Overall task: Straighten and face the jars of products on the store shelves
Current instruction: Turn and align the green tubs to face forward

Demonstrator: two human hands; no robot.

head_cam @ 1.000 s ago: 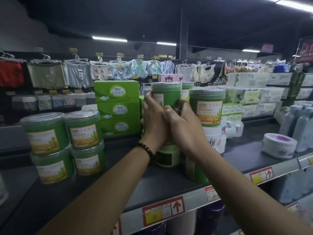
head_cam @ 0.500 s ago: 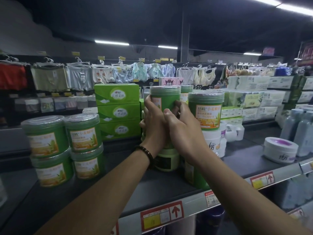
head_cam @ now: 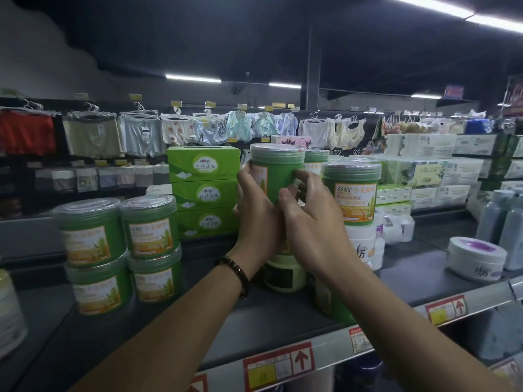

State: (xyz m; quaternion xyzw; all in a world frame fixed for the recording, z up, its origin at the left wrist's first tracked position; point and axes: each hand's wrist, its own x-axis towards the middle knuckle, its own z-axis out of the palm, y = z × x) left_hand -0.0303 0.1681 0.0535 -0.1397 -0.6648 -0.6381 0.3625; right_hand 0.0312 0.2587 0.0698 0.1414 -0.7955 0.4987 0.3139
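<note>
Broadly, the dark shelf [head_cam: 268, 315] carries everything, and the stack of green boxes [head_cam: 203, 193] at its back serves as the marker. Just right of those boxes, level with the top one, stands the green jar [head_cam: 278, 176], perched on a pale jar [head_cam: 285, 274].

The left hand [head_cam: 254, 222] wraps the side of the green jar nearest the boxes, and the right hand [head_cam: 314, 224] takes the far side. Both hands' fingers [head_cam: 304, 176] are curled against the wall below the lid, gripping it between them.

The jar's orange label [head_cam: 259, 176] is turned toward the boxes, so the facing looks unfinished. A second green jar [head_cam: 351, 193] farther right of the boxes already shows its label squarely.

The jar looks like rigid plastic under glossy film. It is likely slick, and weighty if full. I would hold the wall rather than the lid and turn slowly, since its raised perch could tip.
</note>
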